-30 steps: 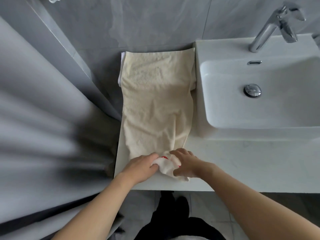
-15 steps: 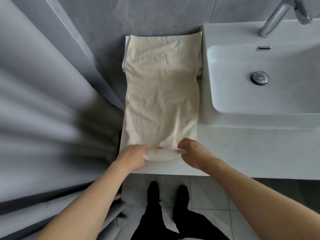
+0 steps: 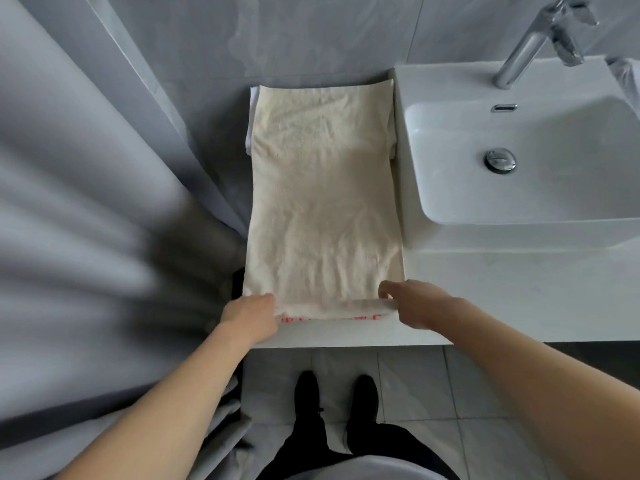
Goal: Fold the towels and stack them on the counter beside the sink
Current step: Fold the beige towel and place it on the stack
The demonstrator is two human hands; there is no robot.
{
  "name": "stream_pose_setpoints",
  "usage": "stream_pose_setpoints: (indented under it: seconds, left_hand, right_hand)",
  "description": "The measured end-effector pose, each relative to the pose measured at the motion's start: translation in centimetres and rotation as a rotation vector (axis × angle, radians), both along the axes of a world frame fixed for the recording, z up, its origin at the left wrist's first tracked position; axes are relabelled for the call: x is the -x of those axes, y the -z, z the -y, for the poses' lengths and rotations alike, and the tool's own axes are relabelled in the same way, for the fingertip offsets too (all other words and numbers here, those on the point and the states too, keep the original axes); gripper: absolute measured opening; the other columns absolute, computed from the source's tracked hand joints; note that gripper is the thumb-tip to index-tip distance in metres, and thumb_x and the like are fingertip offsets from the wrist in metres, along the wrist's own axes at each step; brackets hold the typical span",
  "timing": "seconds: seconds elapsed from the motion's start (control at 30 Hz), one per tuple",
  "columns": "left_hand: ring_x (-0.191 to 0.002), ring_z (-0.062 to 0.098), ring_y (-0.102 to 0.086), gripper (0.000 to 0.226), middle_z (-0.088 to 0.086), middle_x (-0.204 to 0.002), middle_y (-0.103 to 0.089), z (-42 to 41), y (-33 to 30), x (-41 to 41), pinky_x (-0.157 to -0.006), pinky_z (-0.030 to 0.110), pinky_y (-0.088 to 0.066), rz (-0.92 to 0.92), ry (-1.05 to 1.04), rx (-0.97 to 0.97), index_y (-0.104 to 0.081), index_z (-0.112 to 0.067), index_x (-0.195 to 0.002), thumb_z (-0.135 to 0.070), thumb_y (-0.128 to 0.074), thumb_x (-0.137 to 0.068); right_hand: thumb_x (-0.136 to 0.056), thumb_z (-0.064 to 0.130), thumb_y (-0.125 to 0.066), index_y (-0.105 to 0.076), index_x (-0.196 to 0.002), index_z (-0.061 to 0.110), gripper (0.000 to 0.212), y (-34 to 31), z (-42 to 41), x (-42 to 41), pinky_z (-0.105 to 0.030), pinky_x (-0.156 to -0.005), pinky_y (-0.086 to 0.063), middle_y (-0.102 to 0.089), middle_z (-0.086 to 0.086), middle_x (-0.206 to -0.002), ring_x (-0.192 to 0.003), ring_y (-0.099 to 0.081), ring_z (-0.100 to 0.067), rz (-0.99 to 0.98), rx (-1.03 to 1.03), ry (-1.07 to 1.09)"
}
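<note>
A cream towel [image 3: 323, 199] lies lengthwise on the white counter [image 3: 485, 292] at centre frame, just left of the sink [image 3: 519, 161]. At its near edge, the left hand [image 3: 251, 315] and right hand [image 3: 414, 304] each pinch a corner of the rolled hem. A white towel [image 3: 252, 123] peeks out beneath the far end. A grey curtain [image 3: 86, 237] fills the left.

- One cream towel [image 3: 325, 202] spread on the counter [image 3: 502, 292]
- One white towel [image 3: 252, 123] peeping out beneath it at the far end
- Two hands: left hand [image 3: 250, 315], right hand [image 3: 414, 304]
- One sink [image 3: 540, 188]
- One tap [image 3: 540, 36]
- One drain plug [image 3: 500, 161]
- One grey curtain [image 3: 79, 220]
- Two black shoes [image 3: 337, 393]
</note>
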State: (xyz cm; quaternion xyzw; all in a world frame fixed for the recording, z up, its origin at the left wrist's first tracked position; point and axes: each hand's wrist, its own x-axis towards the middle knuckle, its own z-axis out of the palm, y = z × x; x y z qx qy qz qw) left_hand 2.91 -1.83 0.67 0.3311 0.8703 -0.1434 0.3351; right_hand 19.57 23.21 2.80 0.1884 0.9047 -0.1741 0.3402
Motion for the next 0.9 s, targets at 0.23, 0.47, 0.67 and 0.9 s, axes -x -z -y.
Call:
stream_pose_setpoints:
  seconds: [0.23, 0.47, 0.67, 0.9]
  left_hand:
    - [-0.102, 0.02, -0.057, 0.027, -0.001, -0.111, -0.062, 1.7, 2.0, -0.8, -0.08, 0.031, -0.041, -0.038, 0.092, 0.158, -0.059, -0.023, -0.113, -0.02, -0.051, -0.087]
    - [-0.081, 0.019, -0.054, 0.011, -0.006, -0.087, -0.056, 3.8, 1.1, 1.5, -0.073, 0.031, -0.04, -0.34, 0.122, -0.41, -0.055, -0.022, -0.085, -0.013, -0.06, -0.085]
    - [-0.067, 0.015, -0.054, 0.015, -0.002, -0.075, -0.061, 3.6, 1.7, 5.2, -0.057, 0.028, -0.04, 0.233, -0.677, -0.734, -0.059, -0.012, -0.081, -0.024, -0.066, -0.086]
    - [-0.09, 0.024, -0.067, 0.017, 0.006, -0.099, -0.069, -3.7, -0.3, 11.7, -0.075, 0.037, -0.059, 0.335, -1.327, -1.135, -0.064, -0.019, -0.097, -0.008, -0.053, -0.092]
  right_hand:
    - [-0.085, -0.002, -0.042, -0.055, -0.092, 0.018, 0.025, 1.5, 2.0, -0.6, -0.023, -0.056, -0.035, -0.048, 0.007, -0.079, -0.075, -0.051, -0.016, 0.196, -0.218, -0.101]
    - [-0.086, 0.005, -0.043, -0.057, -0.104, 0.018, 0.027, 1.4, 3.4, 0.8, -0.029, -0.08, -0.039, -0.063, 0.001, -0.102, -0.099, -0.058, -0.021, -0.105, -0.482, -0.087]
    - [-0.084, 0.005, -0.045, -0.048, -0.112, 0.014, 0.03, 0.5, 2.3, 2.3, -0.029, -0.071, -0.035, -0.065, 0.001, -0.093, -0.09, -0.063, -0.022, -0.078, -0.497, 0.107]
    - [-0.081, 0.009, -0.049, -0.04, -0.11, 0.016, 0.03, -2.8, -2.2, 7.8, -0.033, -0.077, -0.032, -0.067, -0.003, -0.096, -0.095, -0.059, -0.024, -0.27, -0.758, -0.164]
